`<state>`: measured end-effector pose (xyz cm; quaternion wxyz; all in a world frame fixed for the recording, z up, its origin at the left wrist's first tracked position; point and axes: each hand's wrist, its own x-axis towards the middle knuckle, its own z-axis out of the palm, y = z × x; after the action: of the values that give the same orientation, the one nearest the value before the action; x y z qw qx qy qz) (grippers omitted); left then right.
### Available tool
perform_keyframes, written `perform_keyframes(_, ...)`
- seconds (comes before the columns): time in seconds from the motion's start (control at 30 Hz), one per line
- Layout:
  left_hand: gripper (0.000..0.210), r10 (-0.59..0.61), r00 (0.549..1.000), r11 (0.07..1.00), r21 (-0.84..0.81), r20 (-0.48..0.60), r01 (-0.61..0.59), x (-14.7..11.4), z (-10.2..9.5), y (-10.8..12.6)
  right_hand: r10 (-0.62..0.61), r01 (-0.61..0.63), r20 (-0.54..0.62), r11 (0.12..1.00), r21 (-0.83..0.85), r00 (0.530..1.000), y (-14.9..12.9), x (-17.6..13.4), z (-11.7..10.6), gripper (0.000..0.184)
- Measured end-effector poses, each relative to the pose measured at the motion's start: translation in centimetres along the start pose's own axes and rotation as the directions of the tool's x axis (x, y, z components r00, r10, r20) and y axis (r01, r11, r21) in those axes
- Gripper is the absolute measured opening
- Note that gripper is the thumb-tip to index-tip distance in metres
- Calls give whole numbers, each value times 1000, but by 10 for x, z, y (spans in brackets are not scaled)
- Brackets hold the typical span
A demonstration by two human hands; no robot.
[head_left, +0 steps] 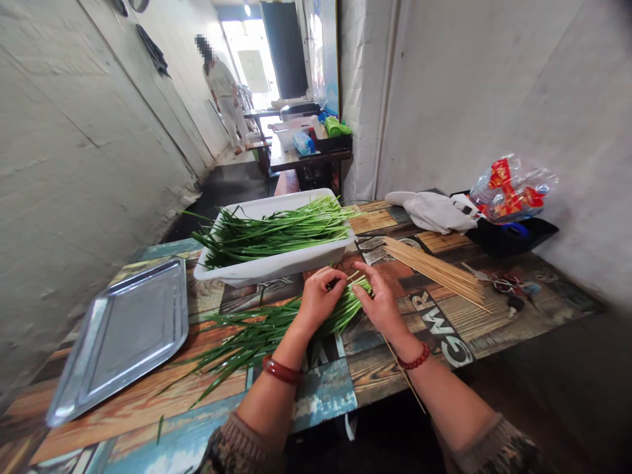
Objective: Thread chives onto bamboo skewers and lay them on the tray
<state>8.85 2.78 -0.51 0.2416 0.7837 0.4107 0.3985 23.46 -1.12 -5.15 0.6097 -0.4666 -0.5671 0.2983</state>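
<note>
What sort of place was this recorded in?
Probably a small eatery's food-preparation area, though I can't be certain. A white tub heaped with long green stalks, a bundle of thin wooden sticks and a metal tray share one table.

Lit from the far doorway (pixel 241 36), overexposed there; dim beneath the table (pixel 328 395); glinting on the tray (pixel 131 322); stretched toward edges.

Two hands (pixel 320 296), two red bracelets (pixel 282 370), two heaps of green stalks (pixel 286 227), one white tub (pixel 276 264), one metal tray (pixel 131 329).
</note>
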Motion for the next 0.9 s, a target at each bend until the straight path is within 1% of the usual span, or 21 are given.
perform_keyframes(0.1, 10, -16, 1000, 1000, 7, -11, 16, 0, 1, 0, -12, 12, 18, 1000, -16, 1000, -1, 0, 0, 38)
perform_keyframes(0.27, 8, -32, 999, 999, 3, -26, 32, -1, 2, -1, -11, 11, 2, 1000, -24, 1000, -1, -1, 0, 33)
perform_keyframes(0.4, 10, -10, 1000, 1000, -11, 0, 10, -1, 2, -2, -4, 4, -7, 999, -37, 1000, 2, -1, 0, 31)
perform_keyframes(0.6, 13, -5, 999, 1000, -27, 34, 6, -1, 1, -1, -6, 5, -19, 1000, -23, 1000, 6, -2, 1, 27)
perform_keyframes(0.77, 12, 11, 992, 999, -46, 127, -5, 0, -1, -2, 4, -7, -33, 998, -69, 999, 5, -1, 1, 19)
perform_keyframes(0.83, 12, 0, 989, 999, -50, 145, 7, -1, -1, -2, -2, 0, -27, 996, -90, 1000, 3, -1, 1, 19)
perform_keyframes(0.9, 15, -13, 988, 999, -48, 157, 21, -1, -1, -2, 7, -9, -15, 997, -81, 1000, 0, -2, 0, 23)
